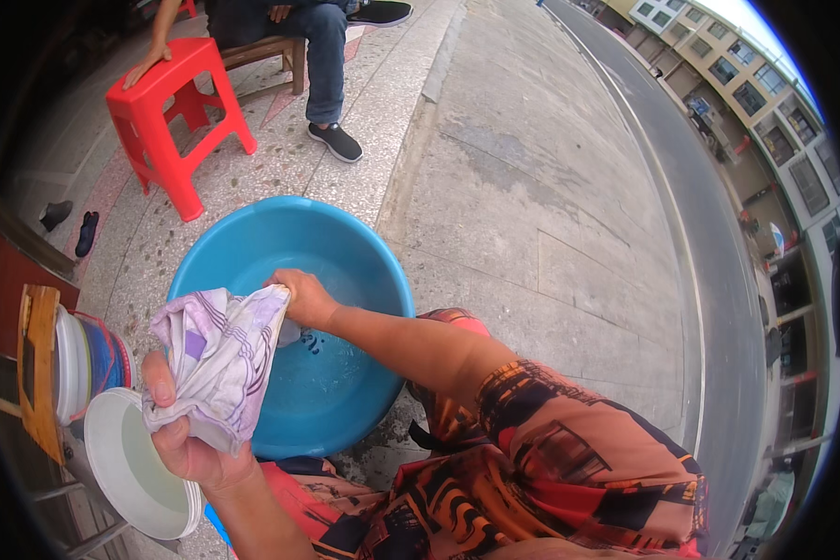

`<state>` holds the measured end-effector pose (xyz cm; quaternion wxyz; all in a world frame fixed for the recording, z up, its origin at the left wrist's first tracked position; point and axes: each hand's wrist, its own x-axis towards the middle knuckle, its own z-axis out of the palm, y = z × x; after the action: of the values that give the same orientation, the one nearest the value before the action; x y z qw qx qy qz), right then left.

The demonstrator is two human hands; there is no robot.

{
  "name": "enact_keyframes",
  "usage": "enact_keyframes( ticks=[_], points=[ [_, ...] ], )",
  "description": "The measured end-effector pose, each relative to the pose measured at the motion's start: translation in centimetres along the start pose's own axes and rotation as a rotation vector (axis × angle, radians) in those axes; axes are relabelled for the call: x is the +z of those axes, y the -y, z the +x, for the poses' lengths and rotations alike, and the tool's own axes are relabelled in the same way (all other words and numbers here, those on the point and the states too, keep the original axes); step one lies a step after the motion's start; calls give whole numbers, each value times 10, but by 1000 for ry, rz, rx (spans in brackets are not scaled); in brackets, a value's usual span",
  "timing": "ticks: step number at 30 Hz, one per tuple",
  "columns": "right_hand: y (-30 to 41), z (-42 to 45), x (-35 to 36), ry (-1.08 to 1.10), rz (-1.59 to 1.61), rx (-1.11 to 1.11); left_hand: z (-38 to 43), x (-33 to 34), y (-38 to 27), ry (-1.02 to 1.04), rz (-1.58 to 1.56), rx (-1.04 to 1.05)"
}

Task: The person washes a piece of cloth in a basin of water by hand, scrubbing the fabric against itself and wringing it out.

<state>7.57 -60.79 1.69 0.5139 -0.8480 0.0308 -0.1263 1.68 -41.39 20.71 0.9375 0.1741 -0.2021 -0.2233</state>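
Note:
A white cloth (217,350) with purple stripes and patches is stretched between my two hands. My left hand (199,441) pinches its near end between thumb and fingers. At the far corner, my right hand (304,297) is closed around the fabric. Below the cloth stands a large blue plastic basin (360,241) with some water in the bottom. Dark markings show on the basin floor, and a greyish bit, partly hidden by the cloth and my right hand, lies near them.
A white bucket (101,448) holding cloudy liquid stands left of the basin. Behind it are a wooden washboard (38,371) and another bucket (70,364). A seated person rests a hand on a red plastic stool (182,70). Dark shoes (86,234) lie at left; a road (721,350) runs at right.

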Motion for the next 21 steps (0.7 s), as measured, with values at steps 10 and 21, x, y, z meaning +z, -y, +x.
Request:
enact_keyframes(
  ticks=[10,21],
  points=[
    [-7,4,-19,136,-39,184,-6,-33,-40,-212,-68,276],
    [-2,36,-50,17,25,323,-3,-173,-29,-824,872,-205]
  ],
)
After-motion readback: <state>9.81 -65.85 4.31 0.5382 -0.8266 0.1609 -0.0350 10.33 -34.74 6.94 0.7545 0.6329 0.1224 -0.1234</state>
